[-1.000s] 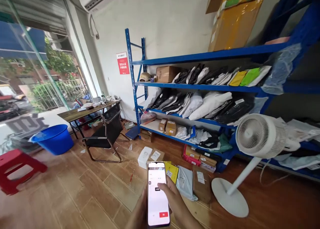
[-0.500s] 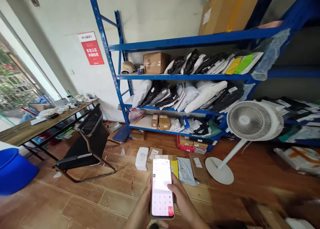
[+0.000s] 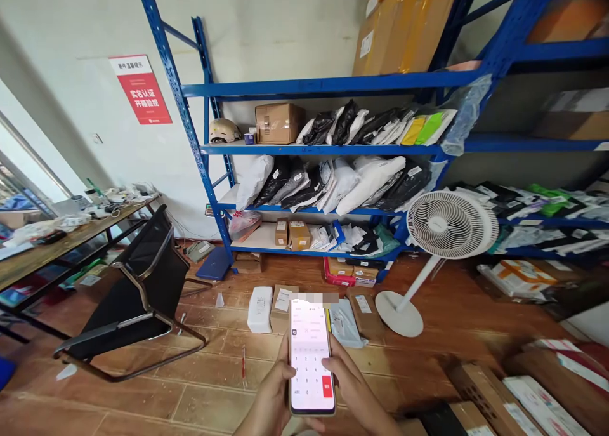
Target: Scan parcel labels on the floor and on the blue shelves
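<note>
A smartphone (image 3: 311, 353) is held upright in front of me, its bright screen showing a number keypad with a red key. My left hand (image 3: 276, 385) grips its left edge, the thumb lying at the keypad's left side. On the other edge is my right hand (image 3: 349, 379), with its thumb over the right part of the keypad. Beyond the phone, several parcels lie on the wooden floor: a white package (image 3: 259, 310), a brown box (image 3: 284, 309) partly behind the phone, a grey mailer bag (image 3: 347, 323) and a cardboard box (image 3: 366, 314).
A blue shelving rack (image 3: 309, 148) full of bagged parcels lines the wall. The white fan (image 3: 399, 312) stands right of the floor parcels. At left are a black chair (image 3: 137, 284) and a wooden table (image 3: 71, 252). More boxes (image 3: 495, 398) lie at lower right.
The view has swung to the right, bringing more boxes into sight. My left thumb has come onto the screen, and my right thumb sits lower, over the keypad.
</note>
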Demonstrator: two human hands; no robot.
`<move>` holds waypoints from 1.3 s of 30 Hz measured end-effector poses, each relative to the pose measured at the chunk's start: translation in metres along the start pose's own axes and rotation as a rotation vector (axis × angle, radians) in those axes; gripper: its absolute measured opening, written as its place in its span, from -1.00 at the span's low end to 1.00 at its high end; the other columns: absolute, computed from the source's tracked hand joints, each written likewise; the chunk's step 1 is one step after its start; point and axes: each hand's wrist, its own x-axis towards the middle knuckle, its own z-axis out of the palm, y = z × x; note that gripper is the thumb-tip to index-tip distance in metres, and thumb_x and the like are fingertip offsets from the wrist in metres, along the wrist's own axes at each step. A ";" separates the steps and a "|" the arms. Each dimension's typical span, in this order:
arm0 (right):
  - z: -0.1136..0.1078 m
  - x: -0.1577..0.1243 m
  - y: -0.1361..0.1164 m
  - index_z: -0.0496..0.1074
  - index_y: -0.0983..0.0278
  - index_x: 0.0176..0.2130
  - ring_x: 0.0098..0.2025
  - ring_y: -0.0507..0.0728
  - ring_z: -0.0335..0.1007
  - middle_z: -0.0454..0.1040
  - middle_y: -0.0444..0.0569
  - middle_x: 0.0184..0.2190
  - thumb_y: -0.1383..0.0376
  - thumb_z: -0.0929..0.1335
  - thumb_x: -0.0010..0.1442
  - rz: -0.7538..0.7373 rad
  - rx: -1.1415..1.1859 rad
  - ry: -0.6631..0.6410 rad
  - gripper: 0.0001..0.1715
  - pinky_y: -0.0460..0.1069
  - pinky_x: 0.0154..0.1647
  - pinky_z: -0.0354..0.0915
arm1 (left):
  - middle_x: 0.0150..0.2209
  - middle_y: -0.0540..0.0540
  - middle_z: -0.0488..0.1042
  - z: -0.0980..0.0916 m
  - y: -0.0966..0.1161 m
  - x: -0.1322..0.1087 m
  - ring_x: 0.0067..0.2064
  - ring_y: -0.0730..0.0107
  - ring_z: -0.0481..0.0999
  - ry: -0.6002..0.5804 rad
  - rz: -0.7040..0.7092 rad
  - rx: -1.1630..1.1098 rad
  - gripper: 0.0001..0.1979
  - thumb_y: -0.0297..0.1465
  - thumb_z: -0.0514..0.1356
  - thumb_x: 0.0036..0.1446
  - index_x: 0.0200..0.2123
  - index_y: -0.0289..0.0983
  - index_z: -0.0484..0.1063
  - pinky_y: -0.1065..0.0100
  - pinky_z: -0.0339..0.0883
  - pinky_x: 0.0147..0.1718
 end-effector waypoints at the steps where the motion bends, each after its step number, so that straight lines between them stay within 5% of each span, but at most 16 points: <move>1: 0.001 0.000 0.000 0.44 0.20 -0.07 -0.13 0.25 0.41 0.56 -0.06 -0.18 0.24 0.27 0.00 -0.003 0.007 -0.001 -0.54 0.08 -0.10 0.26 | 0.08 -0.14 0.35 0.001 0.001 0.000 -0.08 0.03 0.42 -0.008 0.007 0.005 -0.17 -0.31 0.09 -0.02 0.30 0.06 -0.21 0.37 0.40 -0.50; 11: -0.001 -0.013 0.004 0.16 0.23 0.11 -0.32 0.18 0.40 0.54 -0.05 -0.25 0.31 0.45 -0.20 -0.037 0.043 -0.158 -0.12 0.02 -0.34 0.28 | 0.05 -0.21 0.38 0.016 0.007 -0.001 -0.01 0.01 0.38 0.079 -0.006 0.103 -0.06 -0.23 0.15 -0.07 0.32 -0.11 -0.29 0.36 0.38 -0.41; 18: 0.012 -0.006 0.010 0.20 0.18 0.02 -0.19 0.18 0.41 0.52 -0.03 -0.17 0.15 0.37 0.10 -0.057 0.057 0.015 -0.48 0.05 -0.16 0.30 | 0.03 -0.20 0.38 0.008 0.002 -0.003 -0.15 0.05 0.46 0.011 -0.007 0.128 -0.04 -0.32 0.10 -0.09 0.31 0.00 -0.42 0.41 0.34 -0.57; 25: -0.002 -0.014 0.011 0.28 0.20 0.10 -0.16 0.24 0.43 0.55 -0.06 -0.08 0.31 0.29 -0.11 -0.043 0.118 -0.085 -0.29 0.07 -0.21 0.31 | 0.08 -0.18 0.34 0.004 0.002 -0.004 -0.16 0.08 0.46 -0.037 -0.008 0.060 -0.01 -0.41 0.05 -0.10 0.29 0.04 -0.53 0.43 0.37 -0.59; 34: -0.004 -0.012 0.012 0.31 0.21 0.11 -0.08 0.24 0.36 0.50 -0.06 -0.06 0.28 0.25 0.03 -0.063 0.074 -0.003 -0.39 0.08 -0.05 0.21 | 0.10 -0.21 0.32 0.008 0.002 -0.004 -0.15 0.07 0.46 -0.054 -0.033 0.041 0.03 -0.41 0.04 -0.08 0.23 -0.01 -0.73 0.45 0.34 -0.61; 39: -0.002 -0.014 0.014 0.26 0.19 0.14 -0.14 0.22 0.38 0.51 -0.07 -0.09 0.27 0.25 0.05 -0.050 0.082 -0.018 -0.37 0.06 -0.13 0.24 | 0.09 -0.21 0.33 0.011 0.003 -0.005 -0.15 0.07 0.46 -0.017 -0.016 0.073 0.02 -0.39 0.05 -0.05 0.25 -0.01 -0.70 0.46 0.32 -0.63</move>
